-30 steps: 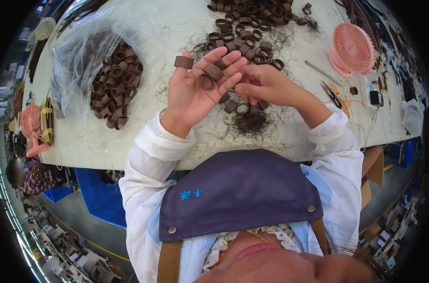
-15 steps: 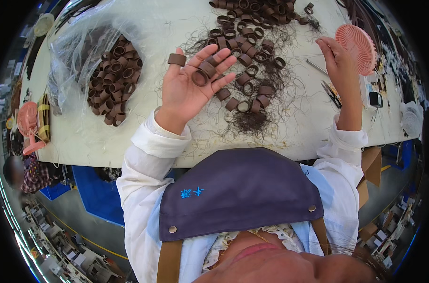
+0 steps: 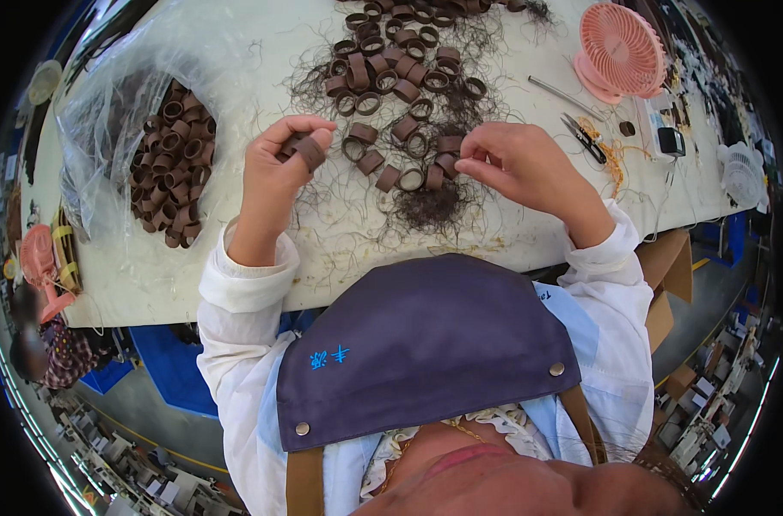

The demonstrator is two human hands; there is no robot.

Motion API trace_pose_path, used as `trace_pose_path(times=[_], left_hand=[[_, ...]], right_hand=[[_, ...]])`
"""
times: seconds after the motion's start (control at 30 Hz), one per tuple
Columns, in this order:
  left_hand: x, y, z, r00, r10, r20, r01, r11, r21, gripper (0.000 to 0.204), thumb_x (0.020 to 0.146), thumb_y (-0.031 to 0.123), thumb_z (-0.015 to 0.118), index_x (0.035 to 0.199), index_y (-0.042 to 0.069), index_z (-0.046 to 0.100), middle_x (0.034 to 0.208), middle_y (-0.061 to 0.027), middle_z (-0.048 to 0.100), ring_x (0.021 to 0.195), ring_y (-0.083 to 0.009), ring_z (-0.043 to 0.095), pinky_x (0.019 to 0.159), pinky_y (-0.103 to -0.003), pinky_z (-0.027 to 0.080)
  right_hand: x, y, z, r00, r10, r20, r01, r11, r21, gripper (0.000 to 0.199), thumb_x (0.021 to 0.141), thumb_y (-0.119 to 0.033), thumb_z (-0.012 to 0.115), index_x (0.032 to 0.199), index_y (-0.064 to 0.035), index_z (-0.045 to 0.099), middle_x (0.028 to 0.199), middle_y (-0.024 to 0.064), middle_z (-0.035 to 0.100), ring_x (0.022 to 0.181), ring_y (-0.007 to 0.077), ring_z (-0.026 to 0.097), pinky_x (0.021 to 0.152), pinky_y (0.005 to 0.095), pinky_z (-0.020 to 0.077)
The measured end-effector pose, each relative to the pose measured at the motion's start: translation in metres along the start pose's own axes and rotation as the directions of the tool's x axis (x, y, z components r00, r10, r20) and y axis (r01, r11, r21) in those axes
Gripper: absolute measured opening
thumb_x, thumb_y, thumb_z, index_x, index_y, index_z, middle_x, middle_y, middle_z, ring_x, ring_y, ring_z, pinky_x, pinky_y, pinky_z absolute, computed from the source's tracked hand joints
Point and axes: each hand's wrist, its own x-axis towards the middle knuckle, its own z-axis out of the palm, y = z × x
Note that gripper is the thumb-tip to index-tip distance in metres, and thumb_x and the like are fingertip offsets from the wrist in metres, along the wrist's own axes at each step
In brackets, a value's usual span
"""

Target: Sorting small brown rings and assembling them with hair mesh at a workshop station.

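My left hand (image 3: pixel 275 176) is curled around several brown rings, with one ring (image 3: pixel 309 153) around the thumb. To its right lies a loose spread of short brown rings (image 3: pixel 406 128) mixed with dark hair-like strands (image 3: pixel 482 107). My right hand (image 3: pixel 529 168) reaches in from the right, palm down, its fingers bent and the thumb a little apart from them. Its tips are beside a brown ring (image 3: pixel 448 163) at the edge of the spread; no ring shows inside this hand. A dark tuft of strands (image 3: pixel 430 206) lies just below the rings.
A clear plastic bag (image 3: pixel 107 120) with many brown rings is on the left of the white table (image 3: pixel 357 275). At the right are a pink fan (image 3: pixel 621 52), a metal rod (image 3: pixel 566 97), black snips (image 3: pixel 585 139), yellow thread (image 3: pixel 615 163) and a small black box (image 3: pixel 671 141).
My left hand has turned and closed from an open palm around its rings. The right hand has come down and left, from near the pink fan to the edge of the rings.
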Motion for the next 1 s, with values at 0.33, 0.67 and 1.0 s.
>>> trace_pose_path(times=[0.33,0.67,1.0], left_hand=[[-0.013,-0.003,0.034,0.918,0.297,0.264,-0.395,0.754,0.525,0.013,0.082,0.003,0.067,0.095,0.007,0.069,0.082,-0.0075,0.068,0.071,-0.0208,0.067,0.060,-0.030,0.050],[-0.014,-0.009,0.030,0.932,0.261,0.251,-0.361,0.722,0.590,0.015,0.082,0.006,0.067,0.096,0.009,0.068,0.081,-0.0073,0.066,0.068,-0.0231,0.063,0.059,-0.032,0.048],[-0.015,-0.012,0.032,0.884,0.312,0.347,-0.467,0.589,0.660,0.020,0.078,0.004,0.070,0.098,0.009,0.068,0.076,-0.0085,0.062,0.066,-0.0247,0.059,0.059,-0.033,0.045]], right_hand=[[0.005,0.003,0.029,0.990,0.121,0.071,-0.121,0.993,0.002,0.023,0.082,-0.028,0.068,0.084,-0.0050,0.063,0.059,0.0096,0.061,0.055,0.0273,0.060,0.053,0.0379,0.0455],[0.021,0.014,0.013,0.969,0.237,-0.067,-0.234,0.970,0.061,0.025,0.082,-0.033,0.069,0.087,-0.0086,0.064,0.052,0.0051,0.056,0.049,0.0202,0.055,0.049,0.0346,0.0398],[0.020,0.015,0.039,0.989,0.138,0.043,-0.138,0.990,-0.014,0.020,0.080,-0.028,0.069,0.089,-0.0116,0.063,0.056,0.0077,0.059,0.056,0.0280,0.060,0.054,0.0393,0.0452]])
